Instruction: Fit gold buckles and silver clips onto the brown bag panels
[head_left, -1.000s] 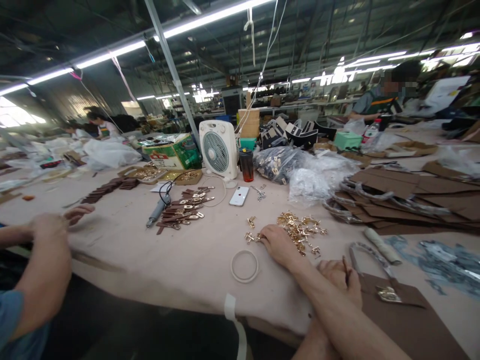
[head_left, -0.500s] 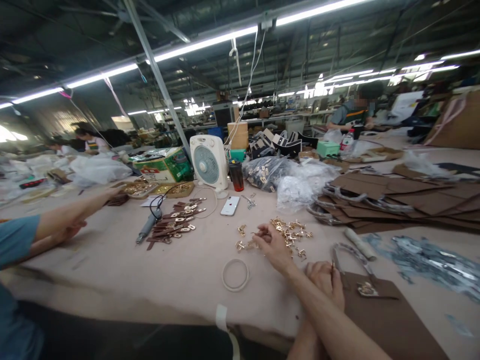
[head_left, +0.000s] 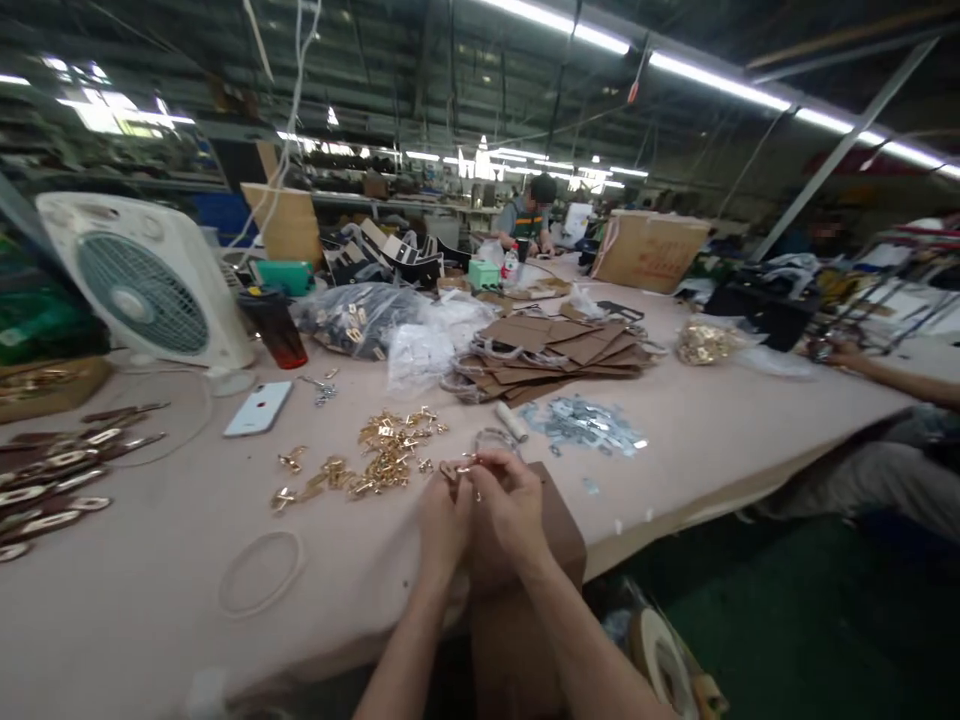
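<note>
My left hand [head_left: 444, 515] and my right hand [head_left: 514, 505] meet at the near edge of the table, fingers pinched close together. At the left fingertips shows a small gold metal fitting [head_left: 448, 470], partly covered by the fingers. My right hand pinches another small gold-coloured piece [head_left: 471, 462], too small to make out fully. Beneath the right hand lies a brown bag panel [head_left: 559, 510], hanging over the table edge, with a wrapped handle [head_left: 491, 440] behind it. Just beyond my left hand spreads a pile of gold fittings [head_left: 390, 450].
Silver metal plates [head_left: 589, 425] lie right of a pale roll [head_left: 511, 422]. Stacked brown panels [head_left: 555, 350] sit behind. To the left are a tape ring [head_left: 261, 572], a phone [head_left: 259, 408], a tumbler [head_left: 276, 330] and a fan [head_left: 142, 285]. A co-worker's arm [head_left: 892, 370] rests at far right.
The view has swung right. My right hand has come back from the gold pile, where it reached across my left arm, and now meets my left hand. The blue-sleeved co-worker has left view.
</note>
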